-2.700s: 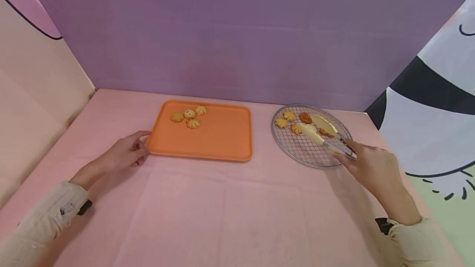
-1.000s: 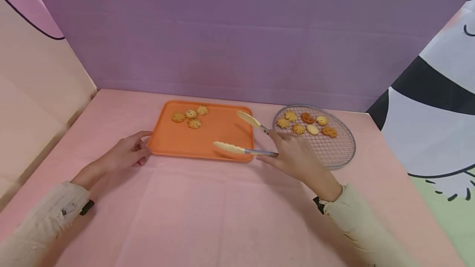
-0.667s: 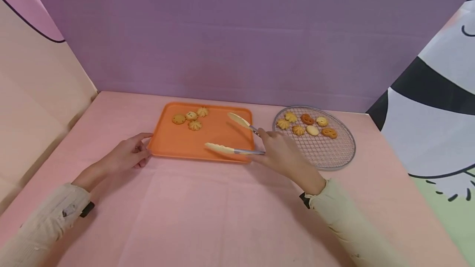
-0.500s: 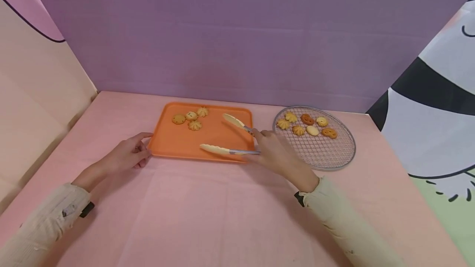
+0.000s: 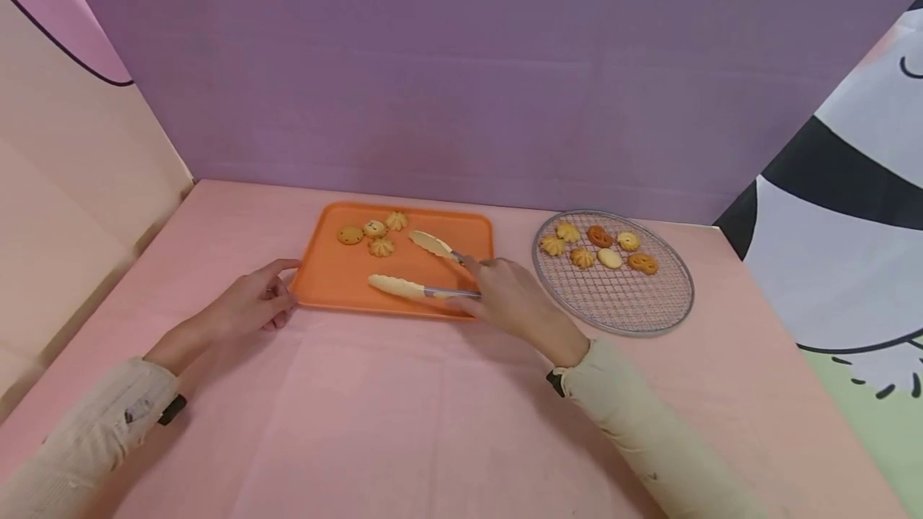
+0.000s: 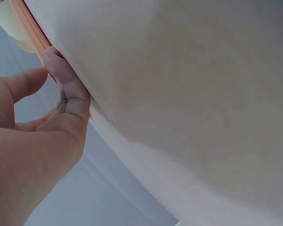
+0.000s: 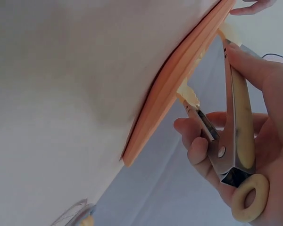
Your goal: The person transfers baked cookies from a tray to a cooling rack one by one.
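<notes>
Hands, tongs and cookies on a pink-covered counter (image 5: 360,423); clock directions follow the head view. The fingers of the right hand (image 5: 515,299) are curled round the metal handles of the tongs (image 5: 398,287), whose cream, wavy-edged tips spread apart toward 9 and 10 o'clock from the hand. Both tips are above the orange tray (image 5: 335,283); contact with its surface cannot be judged. The nearer fluted cookie (image 5: 381,247) lies between 8 and 9 o'clock of the upper tip and near 1 o'clock of the lower; the farther fluted cookie (image 5: 397,221), the speckled round cookie (image 5: 351,235) and the dark-marked cookie (image 5: 375,228) are grouped with it toward the tray's 11 o'clock. The left hand (image 5: 241,305) rests its fingers, slightly apart, against the tray's edge between 8 and 9 o'clock. At 3 o'clock from the tray lies the round wire rack (image 5: 623,307), well apart from the tips, bearing seven cookies, among them the reddish-brown pretzel cookie (image 5: 600,236) at 12 o'clock and the pale oval cookie (image 5: 609,259).
</notes>
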`<state>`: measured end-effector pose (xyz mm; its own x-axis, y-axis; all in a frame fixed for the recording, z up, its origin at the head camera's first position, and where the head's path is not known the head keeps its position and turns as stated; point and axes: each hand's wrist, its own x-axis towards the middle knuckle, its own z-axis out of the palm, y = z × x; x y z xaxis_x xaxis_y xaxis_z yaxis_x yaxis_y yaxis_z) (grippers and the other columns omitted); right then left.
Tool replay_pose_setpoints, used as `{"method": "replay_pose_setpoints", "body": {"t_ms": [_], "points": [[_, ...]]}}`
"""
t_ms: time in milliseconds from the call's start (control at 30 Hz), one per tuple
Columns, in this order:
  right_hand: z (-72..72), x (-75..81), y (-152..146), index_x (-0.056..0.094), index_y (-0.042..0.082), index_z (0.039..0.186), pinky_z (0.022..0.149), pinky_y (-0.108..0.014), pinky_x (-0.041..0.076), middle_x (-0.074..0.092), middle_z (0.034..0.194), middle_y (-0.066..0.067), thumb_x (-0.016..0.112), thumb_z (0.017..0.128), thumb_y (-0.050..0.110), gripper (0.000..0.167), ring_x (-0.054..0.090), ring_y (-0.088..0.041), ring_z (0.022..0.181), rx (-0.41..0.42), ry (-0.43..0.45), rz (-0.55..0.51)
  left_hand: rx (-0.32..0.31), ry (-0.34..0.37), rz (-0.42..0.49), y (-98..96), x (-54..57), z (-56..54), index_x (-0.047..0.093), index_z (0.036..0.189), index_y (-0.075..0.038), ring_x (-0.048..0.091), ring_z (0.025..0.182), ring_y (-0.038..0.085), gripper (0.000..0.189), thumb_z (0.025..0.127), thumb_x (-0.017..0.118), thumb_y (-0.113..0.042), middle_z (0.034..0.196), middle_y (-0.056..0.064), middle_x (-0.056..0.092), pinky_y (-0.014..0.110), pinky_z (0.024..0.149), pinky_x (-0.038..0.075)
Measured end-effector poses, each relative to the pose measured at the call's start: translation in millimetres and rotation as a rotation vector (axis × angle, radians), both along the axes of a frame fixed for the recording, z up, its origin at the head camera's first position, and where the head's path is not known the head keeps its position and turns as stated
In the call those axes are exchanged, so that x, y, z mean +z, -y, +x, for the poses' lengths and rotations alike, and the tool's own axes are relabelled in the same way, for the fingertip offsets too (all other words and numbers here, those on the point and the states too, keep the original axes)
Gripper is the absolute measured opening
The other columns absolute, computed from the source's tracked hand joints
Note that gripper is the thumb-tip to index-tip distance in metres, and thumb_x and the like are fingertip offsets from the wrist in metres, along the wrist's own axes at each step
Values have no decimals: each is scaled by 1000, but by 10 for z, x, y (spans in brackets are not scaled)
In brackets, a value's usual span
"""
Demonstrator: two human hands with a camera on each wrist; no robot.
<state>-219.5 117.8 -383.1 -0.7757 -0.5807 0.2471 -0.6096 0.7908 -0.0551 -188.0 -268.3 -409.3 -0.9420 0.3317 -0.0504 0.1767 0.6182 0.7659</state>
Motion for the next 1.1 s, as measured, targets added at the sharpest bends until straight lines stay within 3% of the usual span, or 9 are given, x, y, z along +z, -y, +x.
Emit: {"method": "replay_pose_setpoints", "body": {"t_ms": [100, 300, 533, 800, 1100], "points": [[-19, -6, 34, 64, 3, 128, 55, -38, 52, 57, 65, -1, 73, 88, 49, 61, 56, -19, 59, 11, -9, -7, -4, -8, -4, -4, -4, -3, 33, 148, 4, 60, 66, 17, 54, 99, 57, -3, 80, 10, 60, 27, 59, 55], [-78, 5, 120, 66, 4, 128, 52, -37, 51, 61, 68, -3, 73, 88, 49, 60, 55, -17, 56, 17, -9, -7, -6, -4, -4, 1, 7, -5, 33, 148, 4, 60, 67, 17, 54, 99, 57, -3, 80, 9, 61, 27, 58, 55], [-155, 5, 225, 68, 4, 122, 43, -30, 41, 48, 58, 4, 73, 87, 49, 57, 47, -13, 51, 29, 1, -13, -11, -5, 2, -6, 12, 10, 32, 148, 5, 59, 67, 17, 55, 99, 57, -4, 81, 9, 60, 26, 58, 55], [-196, -3, 338, 69, 4, 117, 44, -33, 43, 49, 59, 2, 75, 87, 47, 53, 49, -15, 53, 9, 0, -8, -15, 1, 11, -14, 3, -3, 30, 149, 5, 59, 68, 18, 58, 99, 58, -4, 82, 9, 60, 26, 58, 54], [-178, 5, 410, 70, 6, 100, 42, -30, 40, 48, 58, 2, 75, 88, 44, 40, 50, -15, 51, 8, -58, 49, -16, 5, 5, -5, 7, 5, 30, 149, 5, 59, 69, 18, 58, 99, 59, -4, 83, 9, 60, 25, 59, 55]]}}
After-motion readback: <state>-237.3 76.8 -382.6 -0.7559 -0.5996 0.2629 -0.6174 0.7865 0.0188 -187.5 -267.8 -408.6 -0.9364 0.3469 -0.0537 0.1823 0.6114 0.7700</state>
